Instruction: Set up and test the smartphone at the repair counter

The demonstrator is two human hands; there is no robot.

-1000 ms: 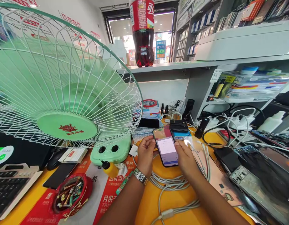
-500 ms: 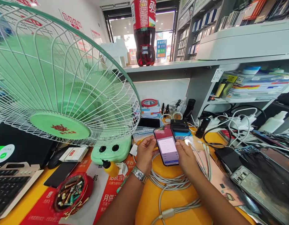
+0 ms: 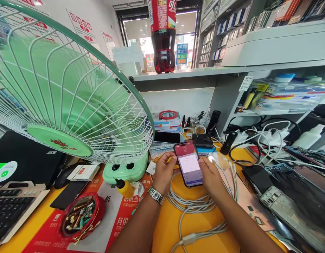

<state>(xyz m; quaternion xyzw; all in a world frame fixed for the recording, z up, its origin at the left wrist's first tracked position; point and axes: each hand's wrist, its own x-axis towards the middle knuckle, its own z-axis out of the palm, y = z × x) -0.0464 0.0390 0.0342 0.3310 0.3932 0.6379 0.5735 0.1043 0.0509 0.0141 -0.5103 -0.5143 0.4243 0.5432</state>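
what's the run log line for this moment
left hand: holds lit black smartphone | right hand: holds same phone | below: white cables on orange counter

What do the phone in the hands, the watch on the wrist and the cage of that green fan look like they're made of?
The phone, held by the left hand and right hand, has a glossy, probably glass front: its lit screen shines. The watch looks like polished metal, with silvery links. The fan cage seems thin wire coated white, with a green rim that could be plastic.
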